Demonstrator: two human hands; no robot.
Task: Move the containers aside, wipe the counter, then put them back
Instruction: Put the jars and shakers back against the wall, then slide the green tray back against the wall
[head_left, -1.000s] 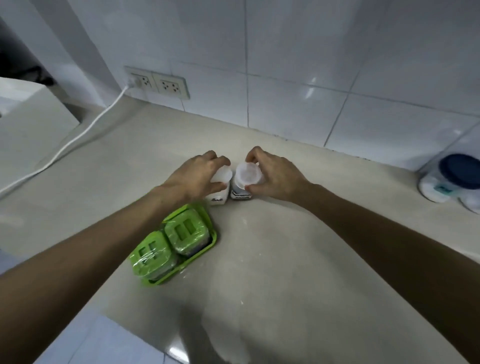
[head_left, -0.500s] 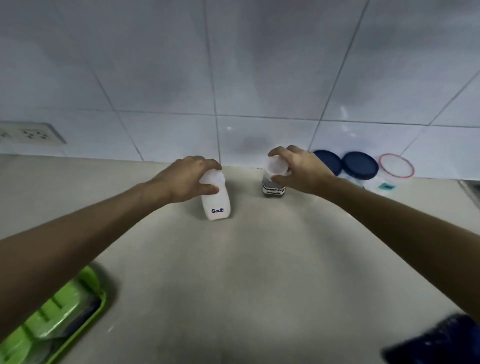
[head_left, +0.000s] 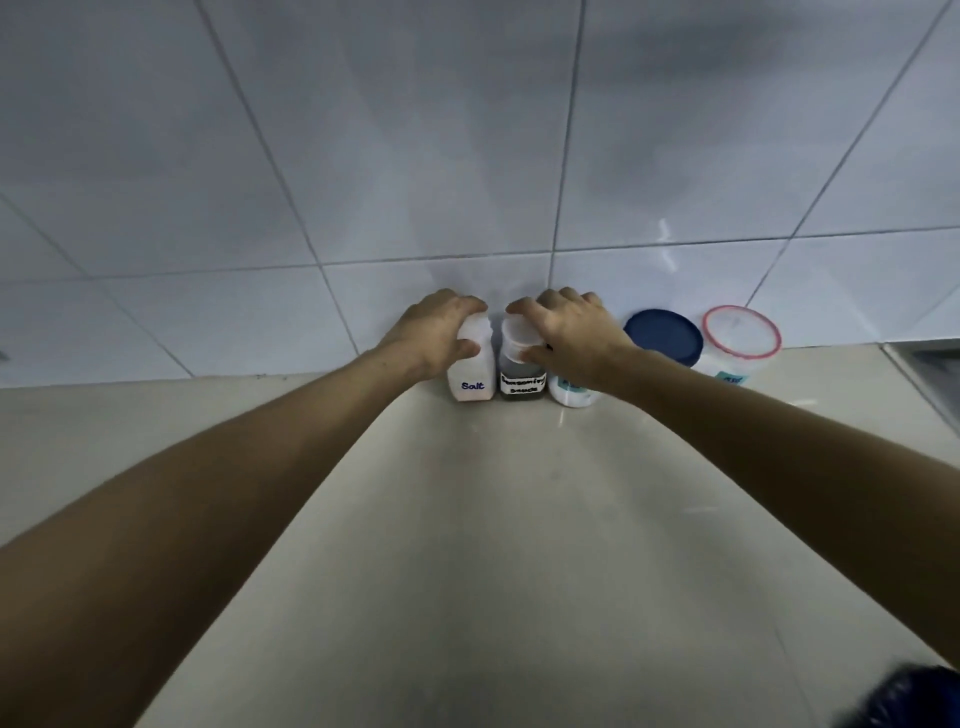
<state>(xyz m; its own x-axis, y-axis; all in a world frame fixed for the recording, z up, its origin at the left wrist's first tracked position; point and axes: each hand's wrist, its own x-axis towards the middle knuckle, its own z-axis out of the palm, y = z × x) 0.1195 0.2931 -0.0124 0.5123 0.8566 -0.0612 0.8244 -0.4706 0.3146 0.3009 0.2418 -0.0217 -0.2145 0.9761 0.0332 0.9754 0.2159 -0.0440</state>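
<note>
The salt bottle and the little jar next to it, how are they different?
The salt bottle looks white with a blue word; the jar holds something dark and has a black-lettered label. The left hand grips the bottle; the right hand grips the jar's white lid. Both stand upright, side by side, at the tiled wall.

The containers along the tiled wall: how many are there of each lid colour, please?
White lid: 2, the Salt bottle and the dark seasoning sauce jar.
Dark blue lid: 1, the jar.
Red-rimmed clear lid: 1, the tub.
Lid hidden by the right hand: 1, the white jar.
Total: 5.
</note>
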